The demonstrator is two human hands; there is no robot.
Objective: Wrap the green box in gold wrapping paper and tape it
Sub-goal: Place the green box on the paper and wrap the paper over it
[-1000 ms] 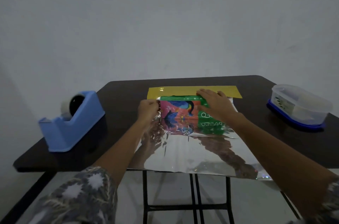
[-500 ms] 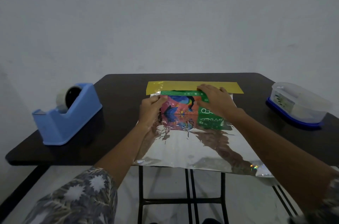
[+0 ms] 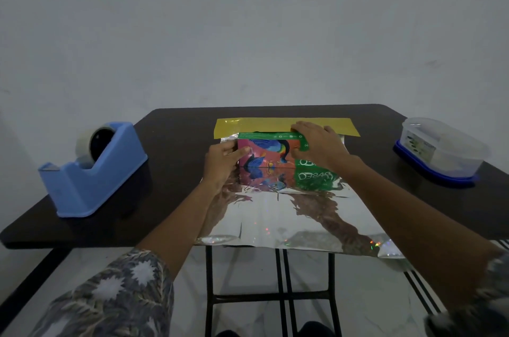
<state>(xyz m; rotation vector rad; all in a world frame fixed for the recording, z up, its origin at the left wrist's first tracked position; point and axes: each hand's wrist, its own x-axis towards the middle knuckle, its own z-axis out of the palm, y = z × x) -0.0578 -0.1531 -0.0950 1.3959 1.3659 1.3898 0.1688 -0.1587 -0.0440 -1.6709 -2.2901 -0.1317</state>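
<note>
The green box (image 3: 265,153), with a colourful bird picture on its near face, stands on the wrapping paper (image 3: 286,215) in the middle of the dark table. The paper lies silver side up and mirrors the box; its far edge is folded over and shows gold (image 3: 259,125). My left hand (image 3: 223,161) holds the box's left end, thumb on the near face. My right hand (image 3: 321,146) grips the box's top right, fingers over the far edge and thumb on the front.
A blue tape dispenser (image 3: 91,168) with a roll of clear tape sits at the table's left. A clear plastic container with a blue lid (image 3: 440,152) stands at the right. The paper's near edge hangs over the table's (image 3: 176,127) front edge.
The box has tipped up towards me, so its pictured face shows taller. My left hand moved from the paper beside the box onto the box's left end.
</note>
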